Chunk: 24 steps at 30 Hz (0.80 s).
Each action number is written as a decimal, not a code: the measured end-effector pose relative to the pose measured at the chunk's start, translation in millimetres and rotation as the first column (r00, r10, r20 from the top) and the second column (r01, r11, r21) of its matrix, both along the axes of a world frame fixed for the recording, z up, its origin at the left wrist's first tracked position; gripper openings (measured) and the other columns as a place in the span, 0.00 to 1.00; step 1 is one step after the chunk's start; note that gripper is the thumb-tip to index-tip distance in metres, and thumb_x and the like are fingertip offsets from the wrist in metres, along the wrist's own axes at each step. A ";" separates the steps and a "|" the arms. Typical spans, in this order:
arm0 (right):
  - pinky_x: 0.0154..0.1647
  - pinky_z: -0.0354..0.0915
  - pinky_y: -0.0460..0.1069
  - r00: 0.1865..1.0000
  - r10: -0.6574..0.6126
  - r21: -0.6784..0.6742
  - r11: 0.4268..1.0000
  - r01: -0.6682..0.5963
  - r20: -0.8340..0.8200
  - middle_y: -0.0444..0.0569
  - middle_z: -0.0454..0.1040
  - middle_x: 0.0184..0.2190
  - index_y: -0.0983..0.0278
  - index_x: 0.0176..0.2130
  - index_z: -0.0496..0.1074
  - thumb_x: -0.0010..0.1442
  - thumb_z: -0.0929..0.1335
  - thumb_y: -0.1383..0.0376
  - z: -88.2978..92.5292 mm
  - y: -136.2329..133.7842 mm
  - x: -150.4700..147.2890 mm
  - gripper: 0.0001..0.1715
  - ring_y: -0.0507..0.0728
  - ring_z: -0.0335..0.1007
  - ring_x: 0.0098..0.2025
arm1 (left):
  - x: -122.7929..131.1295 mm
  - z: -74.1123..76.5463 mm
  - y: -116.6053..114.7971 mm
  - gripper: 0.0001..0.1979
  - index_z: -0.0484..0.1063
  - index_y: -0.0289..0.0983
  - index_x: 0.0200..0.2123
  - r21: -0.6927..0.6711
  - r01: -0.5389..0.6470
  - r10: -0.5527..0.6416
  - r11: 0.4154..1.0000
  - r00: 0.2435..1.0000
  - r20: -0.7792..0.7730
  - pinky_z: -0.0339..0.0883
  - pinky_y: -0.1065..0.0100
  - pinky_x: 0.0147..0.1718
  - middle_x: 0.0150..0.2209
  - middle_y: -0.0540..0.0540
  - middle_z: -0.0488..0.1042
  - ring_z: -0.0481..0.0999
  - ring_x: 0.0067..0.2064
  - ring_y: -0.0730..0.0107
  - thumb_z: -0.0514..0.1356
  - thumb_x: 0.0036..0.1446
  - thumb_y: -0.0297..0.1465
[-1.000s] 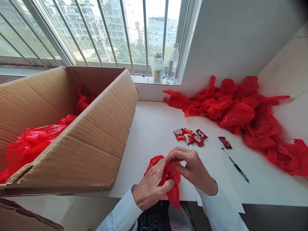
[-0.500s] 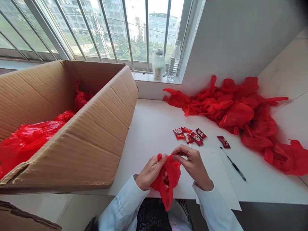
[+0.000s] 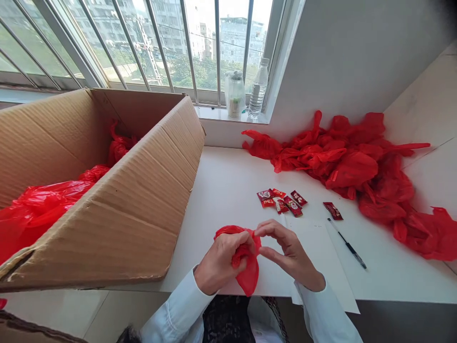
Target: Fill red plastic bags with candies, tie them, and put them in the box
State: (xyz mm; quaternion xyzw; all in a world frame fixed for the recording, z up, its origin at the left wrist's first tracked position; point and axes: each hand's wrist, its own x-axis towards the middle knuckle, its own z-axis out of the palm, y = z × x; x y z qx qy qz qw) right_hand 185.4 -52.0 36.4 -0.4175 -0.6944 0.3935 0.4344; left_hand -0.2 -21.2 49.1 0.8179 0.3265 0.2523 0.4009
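A thin red plastic bag is bunched up at the table's front edge. My left hand is closed around its gathered part, with bag film bulging out above and below the fingers. Just to the right, my right hand has its thumb and fingers apart. Its fingertips are beside the bag's right edge; whether they touch it I cannot tell. What lies inside the bag is hidden. Beyond the hands lies a small group of red snack packets, and one separate dark red packet is to their right.
A big cardboard box with red bags inside stands at left. A heap of red bags runs along the wall at right. A pen lies beside white paper. A water bottle stands on the windowsill.
My left hand has turned and closed round the bag's gathered part, hiding the packet that showed in its opening. My right hand's pinch has opened, the thumb moving away from the bag.
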 end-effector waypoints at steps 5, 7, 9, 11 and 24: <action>0.47 0.64 0.49 0.992 0.108 -0.124 0.986 -0.115 -0.065 0.48 0.75 0.42 0.61 0.52 0.69 0.68 0.57 0.61 -15.0 26.4 -11.7 0.19 0.53 0.70 0.45 | 1.3 -15.9 -5.5 0.11 0.68 0.37 0.32 0.480 -0.143 0.207 0.866 0.975 -0.083 0.62 0.67 0.31 0.25 0.50 0.71 0.70 0.27 0.70 0.48 0.61 0.21; 0.42 0.65 0.48 0.988 0.147 -0.146 0.977 -0.154 -0.056 0.47 0.75 0.38 0.61 0.52 0.69 0.67 0.59 0.61 -20.2 33.8 -14.6 0.18 0.52 0.70 0.40 | 0.0 -25.2 -2.1 0.11 0.68 0.36 0.33 0.614 -0.183 0.269 0.768 0.962 -0.049 0.63 0.68 0.30 0.28 0.48 0.73 0.72 0.28 0.71 0.49 0.63 0.23; 0.38 0.64 0.47 0.978 0.203 -0.162 0.965 -0.207 -0.041 0.46 0.76 0.38 0.60 0.53 0.69 0.65 0.61 0.64 -22.9 38.1 -14.7 0.18 0.52 0.69 0.36 | -1.2 -32.5 2.1 0.09 0.69 0.36 0.34 0.704 -0.211 0.296 0.678 0.955 0.001 0.64 0.71 0.29 0.36 0.46 0.75 0.74 0.32 0.71 0.51 0.63 0.23; 0.35 0.63 0.47 0.976 0.216 -0.136 0.967 -0.216 -0.013 0.46 0.75 0.39 0.60 0.51 0.71 0.63 0.62 0.66 -23.2 39.6 -13.0 0.17 0.51 0.68 0.35 | -2.5 -36.1 5.5 0.08 0.69 0.35 0.35 0.757 -0.234 0.307 0.610 0.950 0.046 0.66 0.73 0.29 0.40 0.43 0.74 0.75 0.37 0.71 0.52 0.62 0.22; 0.40 0.63 0.50 0.939 -0.130 0.322 0.946 0.022 0.319 0.48 0.72 0.37 0.61 0.34 0.69 0.63 0.64 0.70 -16.0 24.3 -6.6 0.07 0.54 0.67 0.40 | -36.1 -36.3 -2.0 0.14 0.72 0.35 0.48 0.830 -0.187 0.149 0.526 0.981 0.126 0.70 0.66 0.36 0.35 0.46 0.78 0.75 0.37 0.68 0.58 0.59 0.21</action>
